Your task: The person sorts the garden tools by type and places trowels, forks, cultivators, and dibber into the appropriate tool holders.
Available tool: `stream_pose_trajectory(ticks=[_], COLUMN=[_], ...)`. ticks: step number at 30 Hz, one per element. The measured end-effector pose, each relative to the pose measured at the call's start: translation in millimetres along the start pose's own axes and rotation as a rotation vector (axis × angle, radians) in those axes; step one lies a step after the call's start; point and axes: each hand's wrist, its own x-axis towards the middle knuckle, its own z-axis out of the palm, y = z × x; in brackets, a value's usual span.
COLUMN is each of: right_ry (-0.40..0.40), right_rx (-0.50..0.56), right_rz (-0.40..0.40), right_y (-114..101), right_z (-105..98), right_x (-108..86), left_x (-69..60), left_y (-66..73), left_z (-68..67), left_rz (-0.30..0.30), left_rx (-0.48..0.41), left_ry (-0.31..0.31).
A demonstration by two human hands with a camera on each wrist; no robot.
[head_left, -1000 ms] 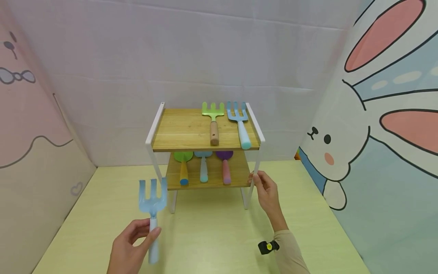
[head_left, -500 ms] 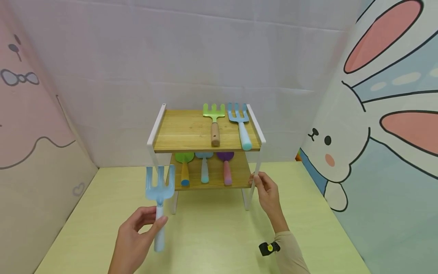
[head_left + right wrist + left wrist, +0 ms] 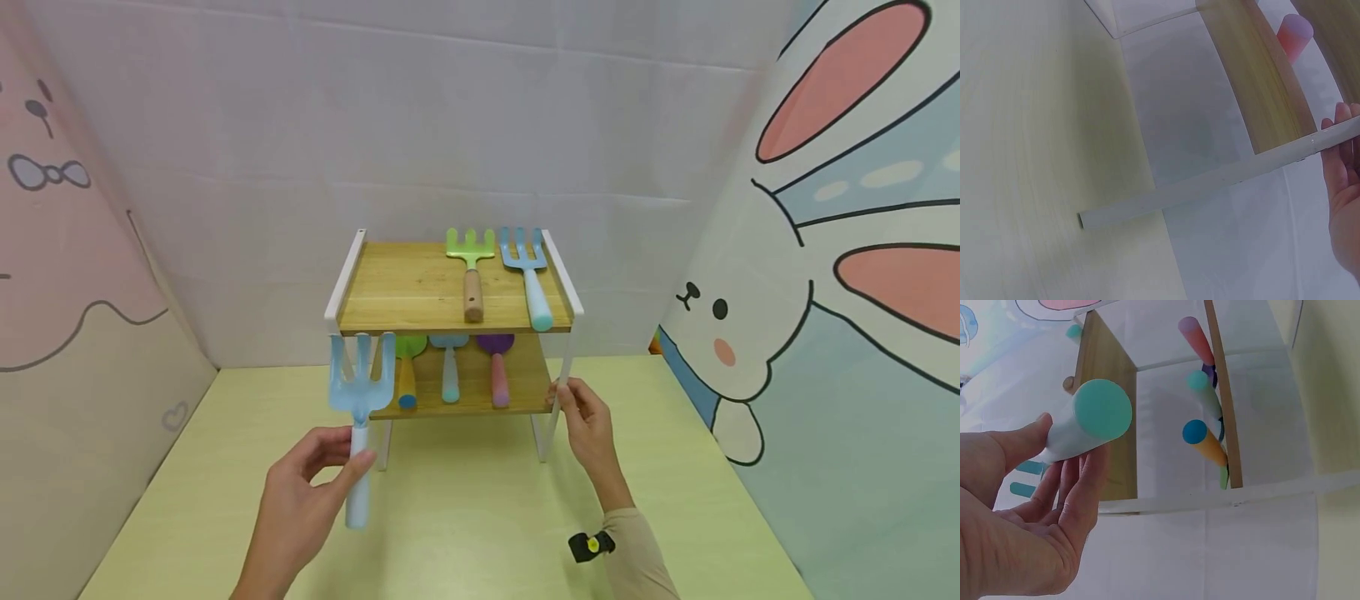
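Observation:
My left hand (image 3: pixel 306 492) pinches the white handle of a light-blue hand fork (image 3: pixel 362 393) between thumb and fingers, tines up. The fork stands in front of the left side of a two-tier wooden shelf (image 3: pixel 397 287) with a white frame. In the left wrist view the handle's round mint end (image 3: pixel 1104 409) faces the camera. At the shelf's right side, my right hand (image 3: pixel 588 423) grips the white front leg (image 3: pixel 1210 175) level with the lower board. On the upper board lie a green hand fork (image 3: pixel 472 287) with a brown handle and another light-blue fork (image 3: pixel 535 292).
The lower board carries a green tool with an orange handle (image 3: pixel 407 383), a light-blue tool (image 3: pixel 450 375) and a purple tool with a pink handle (image 3: pixel 499 379); the upper board partly hides their heads. A pale yellow table (image 3: pixel 465 517) supports the shelf. Printed curtains stand around.
My left hand has lifted the light-blue fork up and slightly right, bringing its tines in front of the shelf's left front corner. My right hand stays on the leg.

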Motion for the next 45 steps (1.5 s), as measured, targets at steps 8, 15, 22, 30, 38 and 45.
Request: stream_pose_trajectory(ticks=[8,15,22,30,38,45], right_ry=[0.014,0.014,0.018,0.019,0.020,0.004], right_rx=[-0.008,-0.003,-0.011,-0.008,0.009,0.010], right_rz=[0.020,0.004,0.008,0.006,0.012,0.010], right_y=[-0.7,1.0,-1.4,-1.5,-1.8,-0.1], right_z=[-0.4,0.5,1.8,2.0,2.1,0.4], right_x=[-0.5,0.3,-0.1,-0.5,-0.2,-0.1], left_x=[17.0,32.4,41.1,54.5,64.3,74.7], left_y=[13.6,26.2,34.5,41.6,51.6,58.2], left_z=[2.5,3.2,3.2,2.9,2.4,-3.0], left_rz=[0.013,-0.006,-0.012,-0.026,-0.016,-0.012], left_rx=[-0.027,-0.003,0.007,0.043,0.023,-0.013], left_ry=[-0.020,-0.057,-0.061,-0.065,-0.066,-0.078])
